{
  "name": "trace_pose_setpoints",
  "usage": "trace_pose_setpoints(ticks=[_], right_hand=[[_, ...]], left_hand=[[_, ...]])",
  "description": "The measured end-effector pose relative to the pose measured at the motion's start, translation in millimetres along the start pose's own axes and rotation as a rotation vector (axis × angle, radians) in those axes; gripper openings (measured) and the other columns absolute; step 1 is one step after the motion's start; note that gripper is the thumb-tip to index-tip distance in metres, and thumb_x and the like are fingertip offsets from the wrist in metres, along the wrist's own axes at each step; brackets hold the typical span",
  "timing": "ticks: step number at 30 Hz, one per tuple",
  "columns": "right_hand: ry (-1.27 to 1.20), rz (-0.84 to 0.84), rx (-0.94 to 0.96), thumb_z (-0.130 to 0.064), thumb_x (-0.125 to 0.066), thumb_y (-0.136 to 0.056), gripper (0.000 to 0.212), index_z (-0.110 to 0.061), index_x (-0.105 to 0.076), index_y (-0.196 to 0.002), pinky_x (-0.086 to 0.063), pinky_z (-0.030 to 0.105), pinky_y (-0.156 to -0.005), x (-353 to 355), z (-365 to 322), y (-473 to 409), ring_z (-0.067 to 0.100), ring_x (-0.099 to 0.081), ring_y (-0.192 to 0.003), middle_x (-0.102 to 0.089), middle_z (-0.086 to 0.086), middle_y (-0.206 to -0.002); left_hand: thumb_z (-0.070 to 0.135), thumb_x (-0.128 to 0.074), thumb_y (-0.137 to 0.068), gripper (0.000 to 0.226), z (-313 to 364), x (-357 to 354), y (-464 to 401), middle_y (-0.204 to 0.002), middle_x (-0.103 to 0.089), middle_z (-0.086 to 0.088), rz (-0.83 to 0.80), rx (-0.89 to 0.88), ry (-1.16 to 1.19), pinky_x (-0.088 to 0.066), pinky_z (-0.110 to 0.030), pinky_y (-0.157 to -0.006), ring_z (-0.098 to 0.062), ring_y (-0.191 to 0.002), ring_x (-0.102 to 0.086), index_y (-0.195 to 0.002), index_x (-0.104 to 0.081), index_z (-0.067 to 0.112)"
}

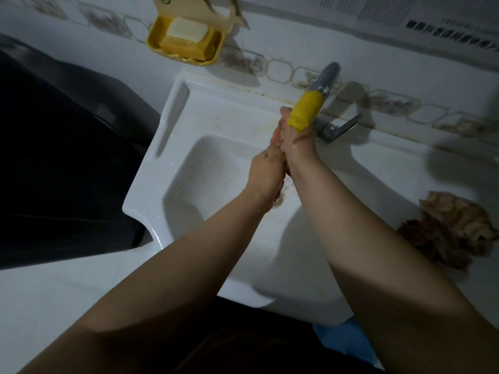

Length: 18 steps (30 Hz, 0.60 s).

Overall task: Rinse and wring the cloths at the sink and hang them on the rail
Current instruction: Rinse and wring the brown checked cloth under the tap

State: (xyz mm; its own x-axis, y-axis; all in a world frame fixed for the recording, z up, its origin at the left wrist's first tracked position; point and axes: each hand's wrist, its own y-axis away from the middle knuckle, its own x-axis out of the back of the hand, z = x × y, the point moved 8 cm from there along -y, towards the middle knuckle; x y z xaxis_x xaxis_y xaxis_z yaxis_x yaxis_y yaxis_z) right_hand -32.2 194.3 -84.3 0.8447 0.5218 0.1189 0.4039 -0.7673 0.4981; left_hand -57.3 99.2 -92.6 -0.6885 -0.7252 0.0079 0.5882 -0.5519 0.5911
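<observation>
Hands (280, 155) rub together under the tap (305, 113), holding nothing; cloth (448, 228) waits beside the sink (172, 125), unhung.

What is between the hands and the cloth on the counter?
Nothing visible. The hands are together under the tap, over the sink. The cloth lies on the counter to the right, with only bare white rim between.
</observation>
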Motion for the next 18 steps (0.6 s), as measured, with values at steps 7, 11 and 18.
trace_pose_setpoints(ticks=[7, 11, 18], right_hand=[[-0.373, -0.141, -0.279, -0.031, -0.035, -0.102, 0.035, -0.015, -0.047, -0.073, -0.035, 0.013, -0.031, 3, 26, -9, 0.004, -0.043, -0.030, -0.050, -0.006, -0.037], [-0.028, -0.298, -0.196, -0.029, -0.050, -0.098, 0.018, -0.015, -0.060, -0.104, -0.044, 0.017, -0.038, 20, 28, 8, 0.012, -0.064, -0.049, -0.070, 0.000, -0.067], [0.110, -0.614, -0.152, -0.018, -0.057, -0.093, 0.013, -0.024, -0.062, -0.103, -0.054, 0.027, -0.069, 26, 26, 44, 0.012, -0.069, -0.087, -0.073, -0.003, -0.094]], left_hand=[[0.046, -0.036, -0.101, 0.050, 29, 25, -3, -0.053, -0.045, 0.002, -0.067, -0.221, -0.282, -0.032, -0.024, -0.048, -0.012, -0.045, -0.037, -0.074, -0.061, 0.011], [0.048, -0.043, -0.098, 0.047, 36, 63, -20, -0.065, -0.052, -0.001, -0.103, -0.160, -0.121, -0.037, -0.020, -0.047, -0.009, -0.053, -0.047, -0.097, -0.065, 0.007], [0.016, -0.045, -0.101, 0.020, 37, 61, -27, -0.089, -0.062, -0.008, -0.275, -0.097, 0.001, -0.055, -0.024, -0.069, -0.013, -0.074, -0.060, -0.112, -0.060, 0.008]])
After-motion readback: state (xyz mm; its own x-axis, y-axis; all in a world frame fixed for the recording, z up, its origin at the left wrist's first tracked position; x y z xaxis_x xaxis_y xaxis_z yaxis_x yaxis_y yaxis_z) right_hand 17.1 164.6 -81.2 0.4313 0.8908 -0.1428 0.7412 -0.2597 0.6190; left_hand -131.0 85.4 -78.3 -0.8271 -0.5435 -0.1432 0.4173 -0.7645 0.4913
